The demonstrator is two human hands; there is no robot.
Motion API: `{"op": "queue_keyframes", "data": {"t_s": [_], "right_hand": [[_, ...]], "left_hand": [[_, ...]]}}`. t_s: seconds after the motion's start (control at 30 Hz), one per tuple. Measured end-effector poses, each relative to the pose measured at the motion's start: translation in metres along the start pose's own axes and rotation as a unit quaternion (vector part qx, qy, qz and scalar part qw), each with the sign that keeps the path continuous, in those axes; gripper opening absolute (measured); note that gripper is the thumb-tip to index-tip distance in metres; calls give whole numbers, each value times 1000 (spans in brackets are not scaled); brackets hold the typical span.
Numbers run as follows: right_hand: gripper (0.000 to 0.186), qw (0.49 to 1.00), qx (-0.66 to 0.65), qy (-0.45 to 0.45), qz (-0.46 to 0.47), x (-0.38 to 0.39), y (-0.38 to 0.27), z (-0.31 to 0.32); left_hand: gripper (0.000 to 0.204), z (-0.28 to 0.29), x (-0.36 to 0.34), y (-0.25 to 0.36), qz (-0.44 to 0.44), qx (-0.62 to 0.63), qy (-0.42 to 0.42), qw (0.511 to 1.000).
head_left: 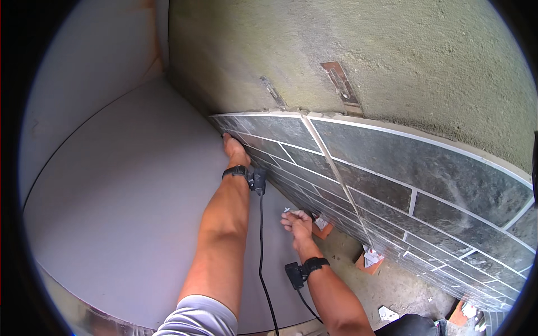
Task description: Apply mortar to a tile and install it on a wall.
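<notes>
My left hand (235,150) reaches to the far left end of the dark grey wall tiles (280,126) and rests against them. Its fingers are mostly hidden, so their shape cannot be made out. Lower and to the right, my right hand (298,224) is closed in a pinch, with a small white cross-shaped tile spacer (287,210) at its fingertips. The hand is held a little away from the lower part of the tiled wall. A vertical joint (330,162) runs down between the two tile panels.
Two metal pieces, one rusty (341,85) and one grey (272,91), stick to the rough cement wall (426,61) above the tiles. A large pale curved panel (129,213) fills the left. Orange brick pieces (367,267) stand along the wall's foot. Black cables (261,246) hang from my wrists.
</notes>
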State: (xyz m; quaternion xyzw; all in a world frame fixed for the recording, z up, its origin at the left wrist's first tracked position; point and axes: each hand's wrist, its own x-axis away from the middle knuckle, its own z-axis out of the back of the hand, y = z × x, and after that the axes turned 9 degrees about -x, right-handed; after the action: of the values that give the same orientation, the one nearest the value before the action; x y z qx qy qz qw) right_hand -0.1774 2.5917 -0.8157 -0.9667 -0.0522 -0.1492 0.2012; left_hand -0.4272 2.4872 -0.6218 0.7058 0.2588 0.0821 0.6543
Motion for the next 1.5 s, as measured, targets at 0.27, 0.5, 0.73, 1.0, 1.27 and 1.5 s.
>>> {"op": "queue_keyframes", "data": {"t_s": [0.27, 0.5, 0.73, 1.0, 1.27, 1.5], "right_hand": [[4, 1000, -4, -6, 8, -4, -5, 6], [6, 1000, -10, -4, 13, -4, -17, 3], [6, 1000, 4, -6, 3, -2, -5, 8], [4, 1000, 16, -12, 9, -3, -4, 9], [4, 1000, 11, -25, 9, 2, -5, 8], [5, 999, 32, -23, 4, 3, -9, 11]], "left_hand": [[58, -19, -2, 60, -82, 11, 20, 996], [62, -24, -11, 81, -37, -19, 25, 999], [62, -27, -26, 85, 2, 34, -17, 999], [59, -38, 5, 98, 4, 99, -37, 994], [56, -35, 10, 104, 19, 131, -64, 989], [56, -46, 31, 102, 11, 114, -59, 992]]}}
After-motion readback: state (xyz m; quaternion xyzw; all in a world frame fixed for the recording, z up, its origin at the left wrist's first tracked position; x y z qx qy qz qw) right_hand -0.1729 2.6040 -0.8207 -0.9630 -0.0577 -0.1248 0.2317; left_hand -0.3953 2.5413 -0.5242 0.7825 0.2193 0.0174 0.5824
